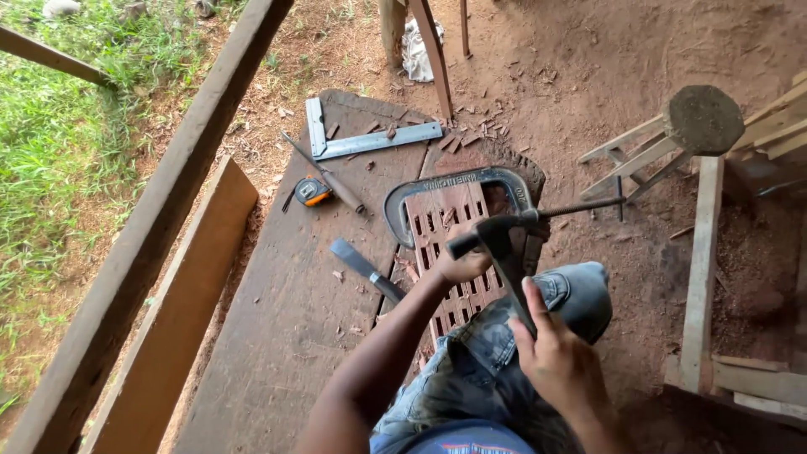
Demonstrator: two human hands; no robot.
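Right hand clamped on grey steel claw hammer handle, frame centre. Left hand closed on reddish slotted wooden panel inside grey C-clamp. Slots cut; hammering apparently unfinished

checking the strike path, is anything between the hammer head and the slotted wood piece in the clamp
Nothing visible does. The right hand grips the hammer by its handle, head raised just above the slotted wood piece. The left hand rests on that piece right beside the hammer head, close to its path. The clamp frames the far end.

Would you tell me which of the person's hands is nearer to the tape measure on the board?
Left. The left hand rests on the slotted wooden piece, to the right of the tape measure. The right hand grips the hammer handle farther right, near the knee.
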